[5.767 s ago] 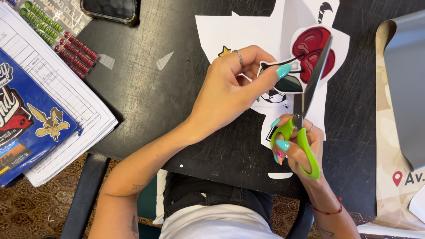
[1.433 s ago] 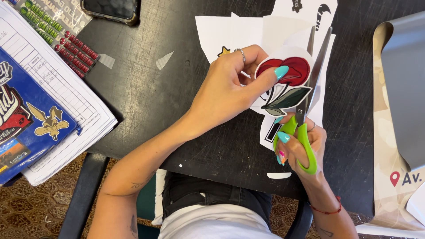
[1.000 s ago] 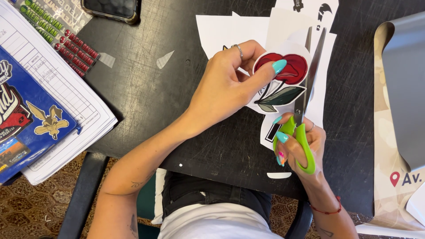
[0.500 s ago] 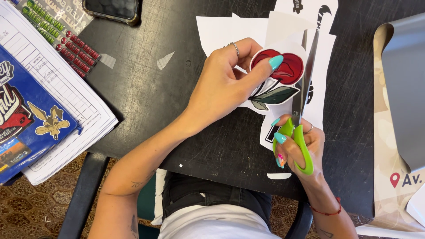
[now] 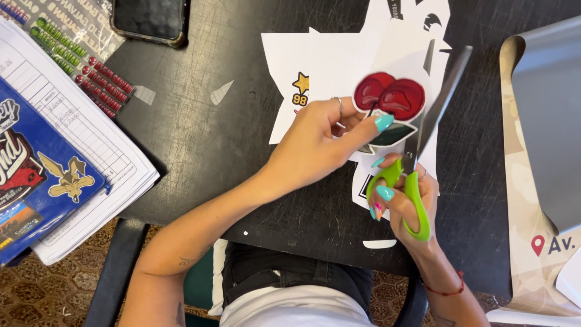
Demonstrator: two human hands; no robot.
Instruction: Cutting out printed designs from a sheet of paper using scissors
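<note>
My left hand [image 5: 321, 142] pinches a white printed sheet [image 5: 393, 54] just below a red cherry picture [image 5: 390, 97] with a dark leaf. My right hand [image 5: 402, 200] grips green-handled scissors [image 5: 414, 200]. Their blades [image 5: 439, 100] stand apart and point up along the right side of the cherry picture, with the paper between them. More white paper with a star print [image 5: 301, 85] lies under the sheet on the black table [image 5: 200, 151].
A phone [image 5: 148, 18] lies at the top left, next to a sticker strip sheet [image 5: 91, 66]. A blue printed booklet [image 5: 36, 181] rests on ruled paper at the left edge. A grey sheet on beige backing [image 5: 544, 121] fills the right side. Small paper scraps [image 5: 221, 92] dot the table.
The cherry picture has turned and shifted upward in my left hand. The scissors have moved up along its right side, and their blades now stand wider apart.
</note>
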